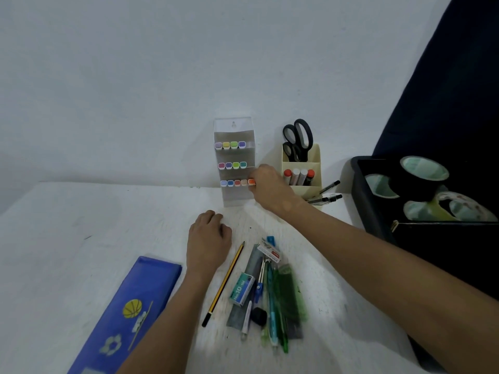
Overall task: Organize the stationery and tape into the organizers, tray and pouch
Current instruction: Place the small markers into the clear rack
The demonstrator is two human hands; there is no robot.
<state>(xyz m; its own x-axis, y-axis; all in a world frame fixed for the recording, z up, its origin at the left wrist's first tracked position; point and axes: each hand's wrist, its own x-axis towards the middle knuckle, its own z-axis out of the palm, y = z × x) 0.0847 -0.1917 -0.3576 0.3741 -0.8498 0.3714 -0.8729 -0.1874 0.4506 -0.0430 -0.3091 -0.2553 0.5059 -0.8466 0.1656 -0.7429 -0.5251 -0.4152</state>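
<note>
A clear tiered organizer (234,130) stands against the wall with three rows of coloured markers. My right hand (270,188) is at its bottom row, fingers pinched on an orange marker (251,181) at the row's right end. My left hand (209,237) rests on the table with fingers curled, holding nothing. A blue pouch (129,311) lies at the front left. Loose stationery lies in front: a striped pencil (225,283), a staples box (242,288), a ruler (243,290), green pens (283,300).
A cream desk organizer (301,168) holds scissors (298,140) and several markers, with black pens (325,197) lying beside it. A black tray (363,195) at the right holds tape rolls (424,176). The white wall is right behind the organizers.
</note>
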